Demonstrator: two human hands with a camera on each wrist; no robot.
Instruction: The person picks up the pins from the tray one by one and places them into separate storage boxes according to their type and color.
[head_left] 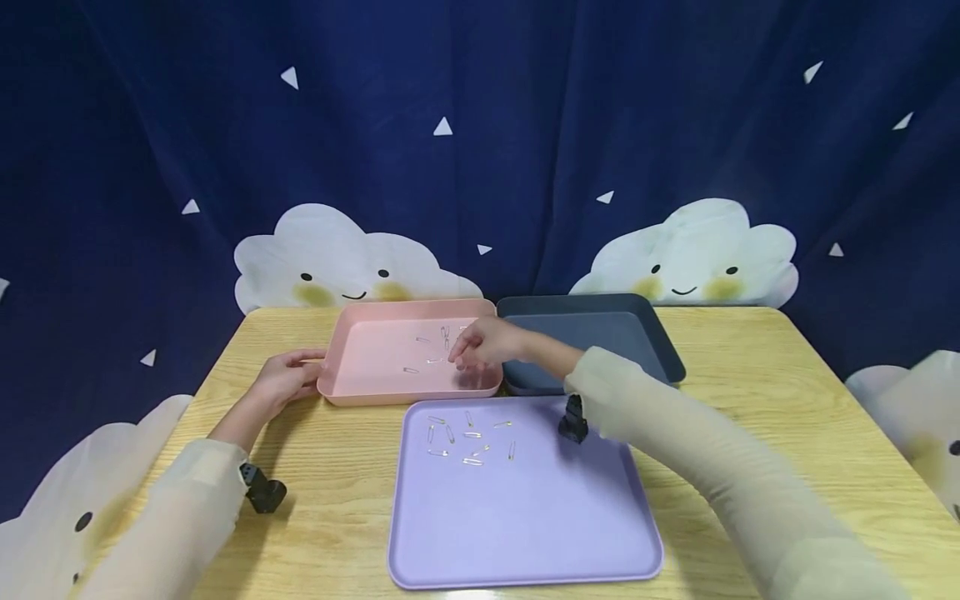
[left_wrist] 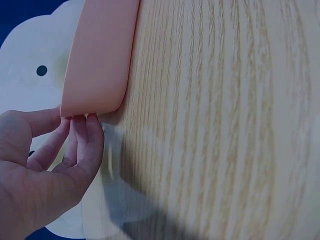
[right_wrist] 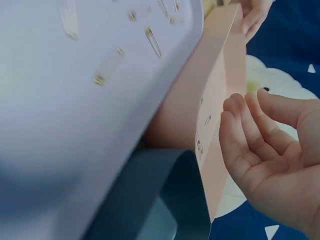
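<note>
My left hand grips the left end of the pink tray; in the left wrist view its thumb lies at the rim and its fingertips touch the outer wall. Over the right part of that tray hovers my right hand, fingers loosely bent, with nothing visible between them in the right wrist view. Several silver safety pins lie scattered inside the pink tray. On the purple tray in front are several more safety pins, with yellowish ends, grouped toward its upper left.
A dark blue-grey tray stands against the right side of the pink one, partly behind my right forearm. All the trays stand on a wooden table. Behind the table hangs a dark blue curtain with clouds and white triangles.
</note>
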